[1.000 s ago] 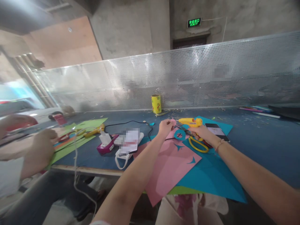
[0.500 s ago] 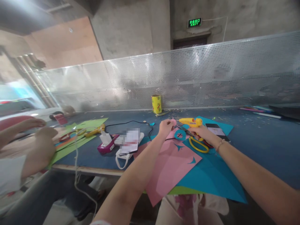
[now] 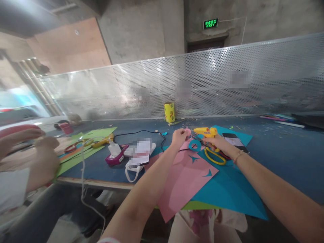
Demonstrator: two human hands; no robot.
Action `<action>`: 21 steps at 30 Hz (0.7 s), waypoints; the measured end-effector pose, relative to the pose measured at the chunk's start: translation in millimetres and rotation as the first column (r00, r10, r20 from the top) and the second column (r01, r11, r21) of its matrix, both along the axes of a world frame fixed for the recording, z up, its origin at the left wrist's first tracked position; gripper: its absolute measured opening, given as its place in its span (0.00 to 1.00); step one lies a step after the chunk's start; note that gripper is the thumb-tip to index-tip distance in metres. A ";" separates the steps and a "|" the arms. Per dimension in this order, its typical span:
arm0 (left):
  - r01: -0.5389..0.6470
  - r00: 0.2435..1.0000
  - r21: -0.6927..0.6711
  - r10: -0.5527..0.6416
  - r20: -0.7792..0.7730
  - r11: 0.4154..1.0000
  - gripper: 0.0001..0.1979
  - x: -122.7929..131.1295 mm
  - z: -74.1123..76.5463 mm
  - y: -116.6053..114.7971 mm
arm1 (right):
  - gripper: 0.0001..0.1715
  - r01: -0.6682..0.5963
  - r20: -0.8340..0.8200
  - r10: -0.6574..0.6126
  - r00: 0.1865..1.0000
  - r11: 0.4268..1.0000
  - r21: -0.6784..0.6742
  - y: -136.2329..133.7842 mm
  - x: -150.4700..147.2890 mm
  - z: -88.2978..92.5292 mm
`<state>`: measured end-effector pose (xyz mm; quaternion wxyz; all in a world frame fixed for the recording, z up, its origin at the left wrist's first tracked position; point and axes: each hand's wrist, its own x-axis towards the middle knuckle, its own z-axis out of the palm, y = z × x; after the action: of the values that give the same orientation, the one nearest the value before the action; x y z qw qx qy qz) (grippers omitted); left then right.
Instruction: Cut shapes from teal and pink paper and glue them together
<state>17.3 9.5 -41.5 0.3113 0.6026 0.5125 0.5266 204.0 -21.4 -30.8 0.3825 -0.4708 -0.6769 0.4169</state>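
My right hand (image 3: pixel 218 141) is wrapped round the handle of a yellow glue gun (image 3: pixel 205 131), whose nozzle points left. Close to that nozzle, my left hand (image 3: pixel 179 137) pinches a small pink paper piece (image 3: pixel 187 131). Just below the hands lies a blue paper ring (image 3: pixel 194 145). Scissors with yellow handles (image 3: pixel 215 157) rest under my right hand. Beneath my forearms spread a pink paper sheet (image 3: pixel 187 179) with small blue scraps on it and a larger blue sheet (image 3: pixel 235 192).
A phone (image 3: pixel 234 142) lies right of my right hand. Left are another phone (image 3: pixel 140 155), a purple power strip (image 3: pixel 116 157) and cables. A yellow can (image 3: pixel 169 112) stands by the perforated metal screen (image 3: pixel 121 91). At far left, another person's arms (image 3: pixel 43 162) rest near green paper (image 3: pixel 78 158).
My hands stay nearly in place, the glue gun's nozzle a touch further from the pink piece. The other person's arm at left has shifted slightly.
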 end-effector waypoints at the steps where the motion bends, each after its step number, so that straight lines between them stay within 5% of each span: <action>1: 0.001 1.000 0.002 -0.001 -0.002 1.000 0.09 0.0 -0.1 -0.1 | 0.13 0.002 -0.001 -0.002 1.000 1.000 -0.003 0.6 0.2 -0.4; 21: 0.023 0.996 -0.021 -0.021 0.089 1.000 0.06 1.4 2.1 -3.4 | 0.12 -0.027 -0.002 0.027 1.000 1.000 0.001 -0.7 -0.2 0.8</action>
<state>18.7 6.1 -39.4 0.3462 0.5809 0.4970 0.5438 203.9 -22.1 -30.0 0.3776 -0.4610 -0.6832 0.4221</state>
